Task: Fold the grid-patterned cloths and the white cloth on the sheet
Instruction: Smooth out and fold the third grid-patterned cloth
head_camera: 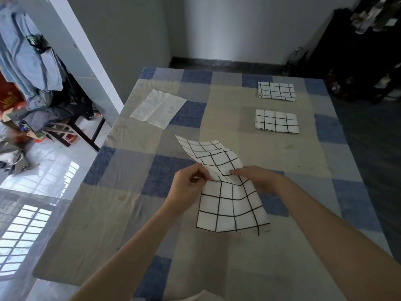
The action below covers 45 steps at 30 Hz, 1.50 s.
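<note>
Both hands pinch a grid cloth [225,192] mid-sheet.
Left hand [191,183], right hand [256,179] grip its middle above checked sheet [134,170]; two folded grid cloths [276,121] far right, white cloth [158,108] far left.

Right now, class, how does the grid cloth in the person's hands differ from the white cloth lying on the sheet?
The grid cloth in hand carries black lines; the white cloth is plain. The grid cloth is lifted and bent, pinched by the left hand and right hand; the white cloth lies flat and untouched. The grid cloth is near the person; the white cloth lies farther off, to the left. Both are over the checked sheet, and neither is folded small yet.
</note>
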Available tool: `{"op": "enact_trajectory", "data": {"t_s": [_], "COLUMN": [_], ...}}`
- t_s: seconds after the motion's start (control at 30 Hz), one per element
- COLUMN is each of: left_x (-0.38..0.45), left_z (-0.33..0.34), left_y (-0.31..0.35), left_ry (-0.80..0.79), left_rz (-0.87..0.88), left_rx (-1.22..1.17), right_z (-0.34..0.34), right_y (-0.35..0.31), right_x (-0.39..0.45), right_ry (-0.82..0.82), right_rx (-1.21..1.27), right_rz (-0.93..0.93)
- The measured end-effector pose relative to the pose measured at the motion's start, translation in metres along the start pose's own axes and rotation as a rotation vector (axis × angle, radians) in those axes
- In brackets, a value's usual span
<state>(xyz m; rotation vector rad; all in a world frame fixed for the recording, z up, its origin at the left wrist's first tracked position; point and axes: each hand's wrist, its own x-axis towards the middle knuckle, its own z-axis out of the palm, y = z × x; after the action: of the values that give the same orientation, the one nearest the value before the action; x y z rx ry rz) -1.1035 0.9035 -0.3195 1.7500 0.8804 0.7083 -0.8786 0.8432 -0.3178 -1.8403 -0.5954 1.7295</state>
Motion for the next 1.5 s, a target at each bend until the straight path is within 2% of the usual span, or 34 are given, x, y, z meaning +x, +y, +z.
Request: {"op": "enact_trajectory", "data": {"t_s": [0.1,0.27,0.37,0.47,0.57,0.7,0.83,1.03,1.17,1.33,1.5], "left_x": [0.006,0.011,0.014,0.016,0.019,0.037,0.067,0.094,0.079,0.046,-0.014], "left_z": [-0.009,-0.020,-0.022,-0.023,-0.023,-0.028,-0.036,-0.048,-0.051,-0.042,-0.020], "left_y": [-0.005,-0.012,-0.018,-0.019,-0.015,-0.012,0.008,0.052,0.062,0.023,-0.049], "left_ry": [0.039,0.087,0.081,0.000,-0.167,-0.266,-0.253,-0.014,0.050,-0.014,-0.344], "left_rz": [-0.053,-0.125,-0.172,-0.281,-0.388,-0.380,-0.257,0.049,0.217,0.124,-0.105], "left_rx": [0.009,0.014,0.002,-0.068,-0.145,0.033,0.141,0.157,0.173,0.248,0.445], "right_z": [-0.011,-0.021,-0.027,-0.029,-0.029,-0.034,-0.038,-0.046,-0.043,-0.029,0.008], "right_y": [0.012,0.021,0.026,0.024,0.022,0.010,-0.014,-0.053,-0.054,-0.005,0.092], "right_x": [0.004,-0.003,-0.007,-0.013,-0.018,-0.027,-0.039,-0.070,-0.085,-0.069,-0.032], "right_ry": [-0.034,-0.088,-0.048,-0.021,0.047,0.078,0.162,0.362,0.419,0.392,0.398], "right_rx": [0.072,0.015,0.094,0.206,0.180,0.134,0.069,-0.049,-0.115,-0.124,-0.199], "right_rz": [0.010,-0.008,-0.087,-0.158,-0.184,-0.245,-0.323,-0.620,-0.759,-0.695,-0.466]}}
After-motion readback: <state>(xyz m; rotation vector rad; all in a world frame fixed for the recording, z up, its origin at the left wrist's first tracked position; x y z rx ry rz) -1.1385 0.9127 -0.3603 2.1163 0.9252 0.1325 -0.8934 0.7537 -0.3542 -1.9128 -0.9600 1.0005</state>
